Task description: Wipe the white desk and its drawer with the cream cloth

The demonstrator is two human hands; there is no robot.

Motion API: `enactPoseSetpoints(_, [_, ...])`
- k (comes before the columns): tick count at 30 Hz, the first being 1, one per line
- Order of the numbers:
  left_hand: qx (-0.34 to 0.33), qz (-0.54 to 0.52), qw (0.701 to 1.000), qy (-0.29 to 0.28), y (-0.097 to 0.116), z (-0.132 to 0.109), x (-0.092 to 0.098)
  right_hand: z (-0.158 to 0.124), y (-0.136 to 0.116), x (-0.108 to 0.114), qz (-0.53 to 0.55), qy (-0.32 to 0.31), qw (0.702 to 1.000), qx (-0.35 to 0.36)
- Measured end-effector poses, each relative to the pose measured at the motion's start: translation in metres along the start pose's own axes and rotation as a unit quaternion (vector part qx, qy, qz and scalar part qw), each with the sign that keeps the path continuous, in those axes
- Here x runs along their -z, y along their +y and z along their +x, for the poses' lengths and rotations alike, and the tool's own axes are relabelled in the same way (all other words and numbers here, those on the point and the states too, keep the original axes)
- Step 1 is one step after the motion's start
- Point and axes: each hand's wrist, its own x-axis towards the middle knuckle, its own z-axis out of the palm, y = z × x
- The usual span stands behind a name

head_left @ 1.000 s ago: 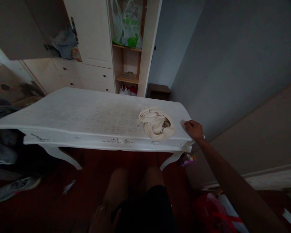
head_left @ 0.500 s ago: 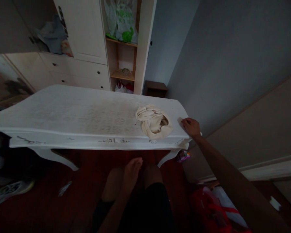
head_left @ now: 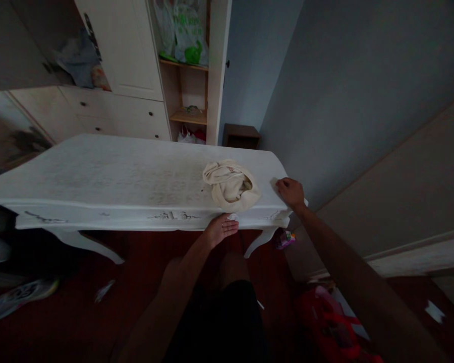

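Note:
My left hand (head_left: 222, 229) is at the front of a white table (head_left: 109, 171), its fingers stretched out just below a white drawer knob (head_left: 232, 217) and its thumb beside the knob. No firm grip shows. My right hand (head_left: 291, 192) rests on the tabletop near the right end, fingers curled closed. A small pale patch (head_left: 274, 182) shows at its fingertips; I cannot make out what it is. Between the hands, near the front edge, lies a crumpled cream cloth bag (head_left: 232, 185), its opening toward the right.
Behind the table stands a white wardrobe (head_left: 132, 55) with an open compartment holding plastic bags (head_left: 189, 35). A grey wall (head_left: 348, 91) closes the right side. On the dark red floor are a red bag (head_left: 321, 322), a small purple pack (head_left: 285, 239) and a shoe (head_left: 20, 297).
My left hand has risen from above my lap to the drawer knob at the table's front. My right hand stays curled on the tabletop. The view has shifted slightly.

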Motion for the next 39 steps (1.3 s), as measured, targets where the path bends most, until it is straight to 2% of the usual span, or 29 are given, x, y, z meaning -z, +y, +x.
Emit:
enactPoseSetpoints(5, [-0.011, 0.03, 0.999, 0.023, -0.001, 0.0, 0.002, 0.001, 0.0, -0.001, 0.021, 0.004, 1.0, -0.008])
enactPoseSetpoints(10, [0.007, 0.048, 0.998, 0.033, -0.008, -0.012, 0.003, 0.002, 0.0, 0.0, 0.034, 0.004, 0.999, -0.017])
enactPoseSetpoints(17, [-0.024, 0.065, 0.998, 0.0, -0.041, -0.042, 0.012, 0.002, 0.001, -0.002, 0.029, 0.009, 1.0, -0.008])
enactPoseSetpoints(28, [-0.043, 0.062, 0.997, 0.017, -0.077, -0.097, 0.016, 0.001, -0.001, -0.001, 0.017, 0.007, 1.0, -0.011])
enactPoseSetpoints(35, [-0.035, 0.069, 0.997, 0.0, -0.108, -0.11, 0.03, 0.002, 0.0, -0.001, 0.01, 0.008, 1.0, -0.008])
enactPoseSetpoints(39, [-0.031, 0.061, 0.998, 0.012, -0.124, -0.117, 0.037, 0.001, 0.0, -0.002, 0.001, 0.011, 1.0, 0.001])
